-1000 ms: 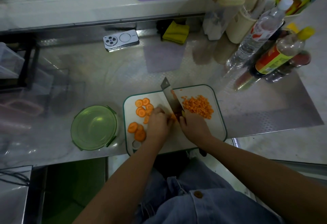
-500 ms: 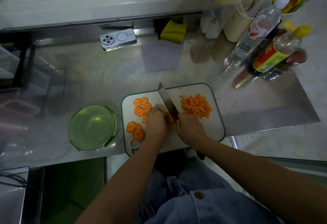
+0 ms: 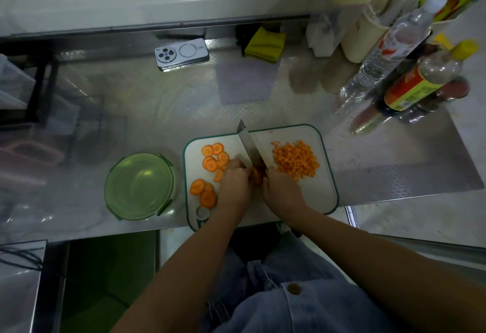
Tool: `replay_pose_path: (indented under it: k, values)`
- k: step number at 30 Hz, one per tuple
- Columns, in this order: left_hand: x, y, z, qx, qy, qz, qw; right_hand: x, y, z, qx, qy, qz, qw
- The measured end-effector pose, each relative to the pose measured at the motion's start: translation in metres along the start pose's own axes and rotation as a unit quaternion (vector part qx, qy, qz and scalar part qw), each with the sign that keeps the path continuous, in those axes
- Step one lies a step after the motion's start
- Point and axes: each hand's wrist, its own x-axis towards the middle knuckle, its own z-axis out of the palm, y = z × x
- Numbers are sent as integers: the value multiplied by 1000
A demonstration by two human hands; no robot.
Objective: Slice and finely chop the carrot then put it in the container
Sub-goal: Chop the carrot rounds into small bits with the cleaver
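While the green container is sitting on the desk just left of the cutting board, seemingly with nothing in it, the carrot is lying on that board in three lots. Round slices are waiting on the board's left half, some of them overlapping. They are looking stiff, light and a little damp, so they are likely to skid if pushed from the side, and pressing down on their flat faces seems the safer hold.

The left hand is reaching in from the near edge with its wrist low. Its fingers are curling down and holding a small bunch of carrot against the board right beside the blade, though the fingertips are hidden. The knife is slanting away from the person, its tip reaching the board's far edge and its edge meeting the bunch.

The right hand is wrapping its fingers round the handle, which is hidden under the hand, and is sitting close against the left hand. Further right, the chopped pile is lying loose. Those bits are tiny and likely to scatter, so scooping them on the flat of the blade or tipping the board looks the better way into the container.
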Motion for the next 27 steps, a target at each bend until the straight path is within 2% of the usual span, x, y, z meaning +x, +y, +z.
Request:
replay_pose_path:
  k: [6,11,16,23,27]
  values:
    - [-4,2,-2,31,4,9,999,11,-3,-15,5,-2,-20,1000]
    - [-4,3,-3,49,-7,-1,999,0,1,-24,5,26,-42,999]
    - [-5,5,0,47,9,-22,999,-9,4,-17,6,8,-38,999]
    - [-11,7,-2,-12,30,-43,999,-11,0,-9,11,5,-17,1000]
    - [-6,2,6,-28,16,-69,997,-8,-1,-7,23,-12,-13,1000]
